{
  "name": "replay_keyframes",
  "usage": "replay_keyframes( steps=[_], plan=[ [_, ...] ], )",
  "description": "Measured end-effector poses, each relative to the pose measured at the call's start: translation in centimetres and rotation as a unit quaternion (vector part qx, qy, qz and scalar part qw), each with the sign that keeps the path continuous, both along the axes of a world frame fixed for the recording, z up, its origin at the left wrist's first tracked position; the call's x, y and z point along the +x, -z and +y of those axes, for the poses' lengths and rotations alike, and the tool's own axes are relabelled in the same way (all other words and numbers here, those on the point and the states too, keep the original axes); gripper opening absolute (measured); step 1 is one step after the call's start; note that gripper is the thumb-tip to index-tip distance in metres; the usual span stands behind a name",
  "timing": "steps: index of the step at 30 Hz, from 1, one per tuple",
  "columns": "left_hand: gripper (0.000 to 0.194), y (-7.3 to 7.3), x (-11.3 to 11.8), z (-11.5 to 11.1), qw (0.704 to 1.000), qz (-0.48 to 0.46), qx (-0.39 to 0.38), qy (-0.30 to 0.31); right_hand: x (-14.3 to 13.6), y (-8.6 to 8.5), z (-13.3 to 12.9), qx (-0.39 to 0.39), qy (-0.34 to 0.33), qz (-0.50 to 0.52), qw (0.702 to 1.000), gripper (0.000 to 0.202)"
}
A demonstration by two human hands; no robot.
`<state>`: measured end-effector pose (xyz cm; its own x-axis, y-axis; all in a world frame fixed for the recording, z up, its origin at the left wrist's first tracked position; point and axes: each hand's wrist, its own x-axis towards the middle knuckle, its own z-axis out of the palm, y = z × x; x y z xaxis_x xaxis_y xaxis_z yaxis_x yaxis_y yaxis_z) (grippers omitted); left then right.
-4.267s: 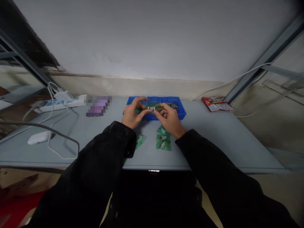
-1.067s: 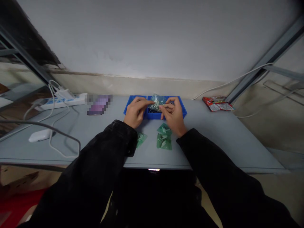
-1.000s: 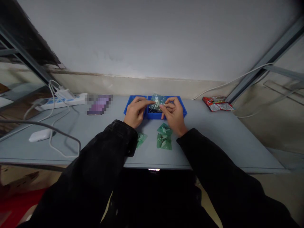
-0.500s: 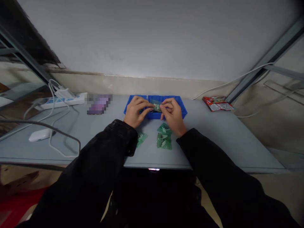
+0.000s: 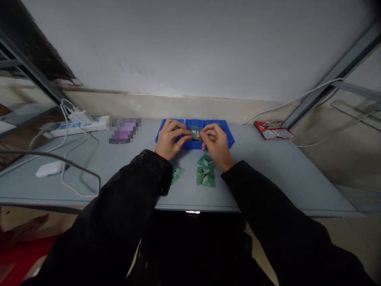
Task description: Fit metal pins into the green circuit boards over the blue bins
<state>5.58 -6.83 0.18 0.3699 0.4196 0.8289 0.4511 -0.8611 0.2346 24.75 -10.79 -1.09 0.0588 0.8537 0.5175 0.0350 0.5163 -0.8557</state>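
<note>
Both hands pinch one small clear green bag (image 5: 196, 134) of pale parts, held flat just above a blue three-compartment tray (image 5: 228, 137). My left hand (image 5: 169, 140) grips the bag's left edge, and my right hand (image 5: 216, 143) grips its right edge. On the grey table (image 5: 268, 167) below my wrists lie more filled green bags: a small stack (image 5: 205, 171) under my right wrist and one bag (image 5: 177, 173) partly hidden by my left sleeve. What the tray holds is mostly hidden by my hands.
A white power strip (image 5: 74, 126) with plugs and cables sits at the back left, next to a blurred purple item (image 5: 123, 131). A white device (image 5: 49, 169) with a looping grey cable lies at the left. Red packets (image 5: 272, 130) lie at the back right.
The bag was raised upright above the tray about a second ago; now it is lowered and held flat between both hands. The bags on the table have not moved.
</note>
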Motion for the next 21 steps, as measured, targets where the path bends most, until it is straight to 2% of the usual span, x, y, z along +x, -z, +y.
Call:
replay_keyframes(
  steps=[7, 21],
  plan=[
    [0.012, 0.05, 0.00, 0.04, 1.000, -0.005, 0.017, 0.011, 0.07, 0.03, 0.05, -0.012, 0.000, -0.007, 1.000, 0.020],
    [0.013, 0.03, 0.06, -0.03, 1.000, 0.005, 0.006, -0.004, 0.05, -0.08, -0.06, -0.017, 0.005, -0.017, 1.000, 0.017]
  ],
)
